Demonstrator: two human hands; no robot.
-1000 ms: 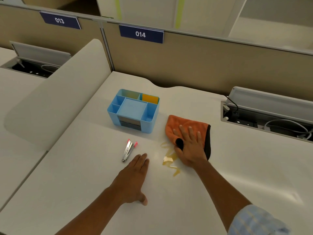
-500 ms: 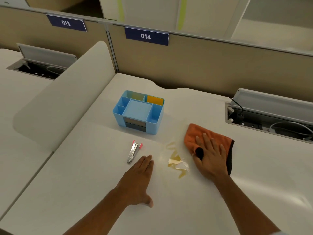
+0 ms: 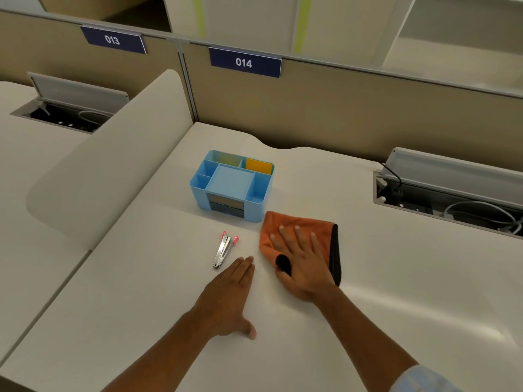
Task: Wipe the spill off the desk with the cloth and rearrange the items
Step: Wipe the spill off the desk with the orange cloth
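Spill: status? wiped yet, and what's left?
Done: no spill shows on the desk; the cloth covers the spot near the organizer, so it may be under it. In hand: right hand presses flat on the cloth; left hand rests flat on the desk. Left: rearranging; the stapler lies loose beside the organizer.

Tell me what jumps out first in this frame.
The orange cloth at desk centre, pressed flat under the right hand. Just behind it stands a blue desk organizer. A silver stapler lies to the cloth's left, near the fingertips of the left hand, flat on the white desk.
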